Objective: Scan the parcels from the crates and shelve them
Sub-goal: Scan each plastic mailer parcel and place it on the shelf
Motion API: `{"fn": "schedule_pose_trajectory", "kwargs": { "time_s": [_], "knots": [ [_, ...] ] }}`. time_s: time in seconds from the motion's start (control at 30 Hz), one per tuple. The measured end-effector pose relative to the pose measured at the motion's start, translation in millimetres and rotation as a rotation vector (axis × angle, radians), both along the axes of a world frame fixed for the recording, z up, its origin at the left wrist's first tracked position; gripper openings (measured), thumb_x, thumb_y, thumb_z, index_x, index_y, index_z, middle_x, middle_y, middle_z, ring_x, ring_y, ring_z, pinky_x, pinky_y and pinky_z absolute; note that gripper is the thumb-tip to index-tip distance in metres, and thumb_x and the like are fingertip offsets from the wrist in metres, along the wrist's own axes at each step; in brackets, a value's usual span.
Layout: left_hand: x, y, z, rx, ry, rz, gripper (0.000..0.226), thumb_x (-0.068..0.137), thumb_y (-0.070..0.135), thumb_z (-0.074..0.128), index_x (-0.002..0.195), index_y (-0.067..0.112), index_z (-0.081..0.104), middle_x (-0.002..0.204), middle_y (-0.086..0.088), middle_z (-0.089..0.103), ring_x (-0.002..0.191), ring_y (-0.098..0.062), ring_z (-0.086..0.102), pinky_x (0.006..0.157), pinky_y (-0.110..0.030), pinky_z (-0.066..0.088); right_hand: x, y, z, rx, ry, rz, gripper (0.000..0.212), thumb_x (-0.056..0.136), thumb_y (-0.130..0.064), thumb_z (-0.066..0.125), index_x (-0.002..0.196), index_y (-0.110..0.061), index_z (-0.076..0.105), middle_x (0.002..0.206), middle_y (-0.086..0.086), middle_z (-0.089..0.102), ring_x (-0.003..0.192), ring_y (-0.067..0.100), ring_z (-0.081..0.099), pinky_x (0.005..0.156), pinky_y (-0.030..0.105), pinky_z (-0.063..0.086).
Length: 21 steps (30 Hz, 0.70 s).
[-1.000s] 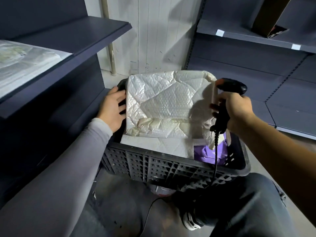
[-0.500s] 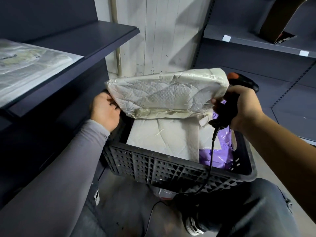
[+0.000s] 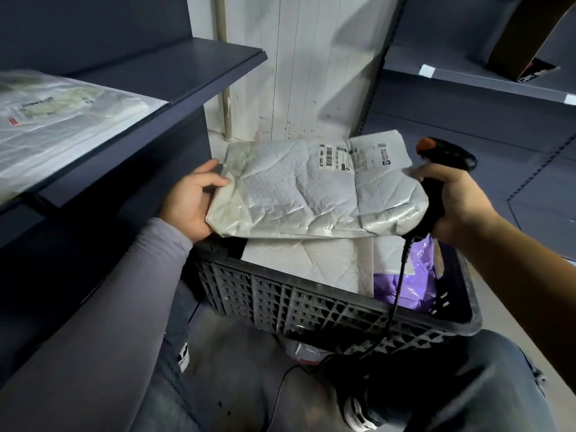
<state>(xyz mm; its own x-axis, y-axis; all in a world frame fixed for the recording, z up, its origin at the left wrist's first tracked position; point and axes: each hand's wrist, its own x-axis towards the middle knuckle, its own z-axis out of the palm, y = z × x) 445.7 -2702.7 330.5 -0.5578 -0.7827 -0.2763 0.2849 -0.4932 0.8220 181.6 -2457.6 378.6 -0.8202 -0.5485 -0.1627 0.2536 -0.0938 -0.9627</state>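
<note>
Dark blue metal shelving stands at left and at far right. The left shelf already carries one clear plastic-wrapped flat parcel, and the far-right shelf carries a brown cardboard box; I judge these as shelved items, though nothing shows whether they were scanned.

The black lattice-walled plastic crate sits on the floor in front of my knees. Over it I hold level a white crumpled bubble-mailer parcel, label side up; its printed barcode label lies near the far right corner. This parcel is out of the crate but not yet on a shelf, and I cannot tell whether it has been scanned.

In the crate beneath it lie a flat white padded parcel and, at right, a purple plastic bag parcel. At least these two are left to do.

My left hand has its grip on the mailer's left edge, thumb on top and fingers hidden beneath. My right hand is curled round the handle of the black corded handheld scanner with an orange top button, and touches the mailer's right edge. The scanner's head points away from me, not at the label, so aiming it comes next.
</note>
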Motion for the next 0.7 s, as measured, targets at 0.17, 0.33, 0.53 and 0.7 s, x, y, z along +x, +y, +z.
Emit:
{"fn": "schedule_pose_trajectory", "kwargs": {
  "time_s": [0.17, 0.33, 0.53, 0.7],
  "knots": [
    [7, -8, -6, -0.223, -0.129, -0.177, 0.057, 0.094, -0.015, 0.046, 0.141, 0.012, 0.06, 0.129, -0.015, 0.07, 0.117, -0.035, 0.069, 0.096, -0.05, 0.058, 9, -6, -2, 0.067, 0.06, -0.016, 0.022, 0.076, 0.005, 0.078, 0.09, -0.007, 0.066, 0.077, 0.012, 0.063, 0.065, 0.027, 0.067, 0.064, 0.039, 0.057],
    [13, -13, -7, -0.262, -0.272, -0.229, 0.046, 0.094, -0.011, 0.054, 0.136, 0.006, 0.064, 0.128, -0.018, 0.07, 0.111, -0.031, 0.071, 0.088, -0.042, 0.062, 10, -10, -4, 0.051, 0.105, -0.048, 0.024, 0.076, 0.017, 0.073, 0.079, -0.005, 0.063, 0.075, 0.011, 0.068, 0.07, 0.025, 0.071, 0.077, 0.038, 0.062],
    [18, -17, -4, -0.188, -0.329, -0.28, 0.027, 0.102, 0.01, 0.056, 0.123, 0.022, 0.07, 0.109, -0.007, 0.076, 0.085, -0.02, 0.076, 0.076, -0.04, 0.061, 7, -7, -8, 0.063, 0.129, -0.102, 0.023, 0.074, 0.019, 0.072, 0.079, -0.001, 0.065, 0.074, 0.013, 0.067, 0.065, 0.024, 0.07, 0.072, 0.033, 0.063],
    [23, -20, -3, -0.235, -0.434, -0.397, 0.032, 0.103, 0.011, 0.058, 0.131, 0.027, 0.064, 0.112, -0.011, 0.076, 0.086, -0.028, 0.078, 0.064, -0.041, 0.064, 4, -9, -6, 0.079, 0.159, -0.114, 0.023, 0.074, 0.019, 0.074, 0.082, -0.001, 0.066, 0.07, 0.012, 0.067, 0.057, 0.02, 0.069, 0.061, 0.028, 0.06]
  ]
}}
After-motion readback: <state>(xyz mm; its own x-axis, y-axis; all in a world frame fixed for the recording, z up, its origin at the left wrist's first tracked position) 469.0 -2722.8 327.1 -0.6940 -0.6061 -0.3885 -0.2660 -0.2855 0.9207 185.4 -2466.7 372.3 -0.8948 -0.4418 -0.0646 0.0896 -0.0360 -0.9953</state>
